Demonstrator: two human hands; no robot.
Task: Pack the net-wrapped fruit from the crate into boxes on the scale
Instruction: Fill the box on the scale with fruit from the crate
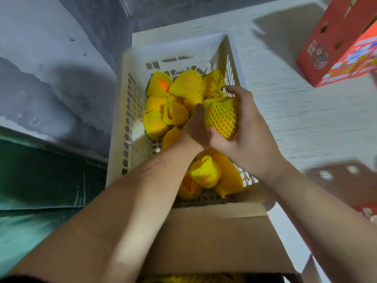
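A white slotted plastic crate (130, 111) holds several orange fruits in yellow foam nets (184, 84). My right hand (251, 129) grips one net-wrapped fruit (222, 117) above the crate's right side. My left hand (196, 127) reaches in beside it, its fingers pressed against that fruit's left side. A brown cardboard box flap (214, 237) lies below the crate at the bottom of the view, with more yellow netting (193, 279) showing under its edge. No scale is in sight.
A red printed carton (338, 48) stands at the upper right on the white surface (295, 111). Grey floor (51, 58) lies to the left. A green cloth (40, 190) is at the lower left. Part of another carton (367, 211) shows at the right edge.
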